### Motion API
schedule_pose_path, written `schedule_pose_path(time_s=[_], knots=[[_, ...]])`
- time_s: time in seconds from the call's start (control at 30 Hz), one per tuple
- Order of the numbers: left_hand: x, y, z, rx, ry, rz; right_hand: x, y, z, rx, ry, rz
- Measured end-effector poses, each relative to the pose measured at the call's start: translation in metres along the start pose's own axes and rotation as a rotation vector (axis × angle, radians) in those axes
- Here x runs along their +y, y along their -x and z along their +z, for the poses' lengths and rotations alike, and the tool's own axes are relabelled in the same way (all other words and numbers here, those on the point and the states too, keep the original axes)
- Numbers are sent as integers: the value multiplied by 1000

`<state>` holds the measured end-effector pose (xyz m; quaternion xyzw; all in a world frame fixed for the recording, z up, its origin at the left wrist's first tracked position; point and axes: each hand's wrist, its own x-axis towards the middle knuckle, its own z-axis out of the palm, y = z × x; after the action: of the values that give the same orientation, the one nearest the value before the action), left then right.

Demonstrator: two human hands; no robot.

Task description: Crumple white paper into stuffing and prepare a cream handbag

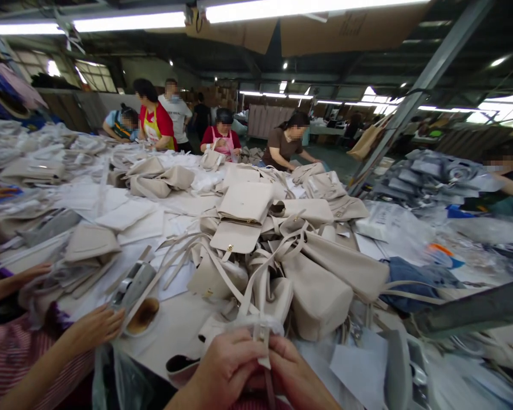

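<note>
At the front edge of the table, my left hand [226, 364] and my right hand [297, 373] are close together. Both are closed on a narrow beige bag strap [263, 336], the fingers pinching it from either side. From there the strap runs up to a beige handbag [277, 296] just beyond my hands. Clear plastic film [239, 326] lies about the strap above my fingers. A large pile of beige bags [316, 285] rises in front of me, some with flaps and small gold clasps. My fingertips partly hide the piece of strap they grip.
On the left, a co-worker's hand [98, 327] rests near a grey tape dispenser [132, 282] and a brown tape roll [143, 316]. Another grey dispenser [404, 370] stands at my right. A metal post [427, 80] slants upward, with grey wrapped goods [431, 176] behind. Several people work across the table.
</note>
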<state>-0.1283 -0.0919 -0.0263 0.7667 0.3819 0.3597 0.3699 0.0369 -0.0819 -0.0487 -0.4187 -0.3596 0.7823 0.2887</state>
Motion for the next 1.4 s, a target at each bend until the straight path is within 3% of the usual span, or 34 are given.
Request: schedule_pose_path(time_s=[0.13, 0.3, 0.4, 0.5, 0.63, 0.73, 0.9, 1.03, 1.17, 1.4], knots=[[-16, 13, 10, 176, 237, -158, -1, -3, -5, -60, 115, 1], [-10, 5, 11, 380, 593, -530, 10, -8, -10, -57, 143, 11], [-5, 1, 18, 376, 904, -548, 4, -6, -12, -139, 85, -40], [3, -7, 25, 285, 1050, -527, -2, -6, -12, -71, 76, -91], [20, -27, 22, 119, 858, -496, 2, -11, -11, 104, 109, -195], [21, -34, 17, 88, 692, -482, 5, -12, -11, 169, 49, -218], [-6, -10, 23, 252, 761, -680, -2, -6, -11, 60, -35, -97], [-14, 1, 27, 209, 704, -810, -6, -5, -10, 57, -57, -115], [-10, -4, 22, 229, 648, -831, -4, -7, -10, 84, -123, -163], [-9, -8, 20, 134, 558, -871, 6, -14, -15, 100, -76, -285]])
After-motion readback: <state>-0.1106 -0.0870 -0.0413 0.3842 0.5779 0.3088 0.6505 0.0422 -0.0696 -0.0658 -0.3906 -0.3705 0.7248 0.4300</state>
